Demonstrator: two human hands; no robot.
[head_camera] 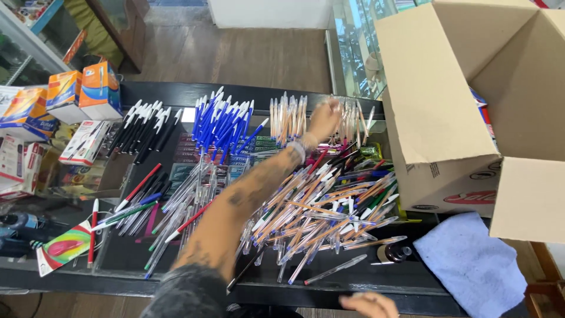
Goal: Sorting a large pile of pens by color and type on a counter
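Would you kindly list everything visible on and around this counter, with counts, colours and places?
black-capped pens: a row, white and black, counter's far left
blue-capped pens: a row, blue and white, far centre
orange-barrelled pens: a row, far right of centre
loose pen pile: many, mostly orange and clear, counter centre-right
clear pens: scattered, some red or green, centre-left
small boxes: several, orange and blue, far left
cardboard box: one, brown, open, right
cloth: one, light blue, near right
glass counter: one, dark-framed
left hand: reaching to the orange-barrelled row; grip unclear
right hand: at bottom edge, mostly cut off
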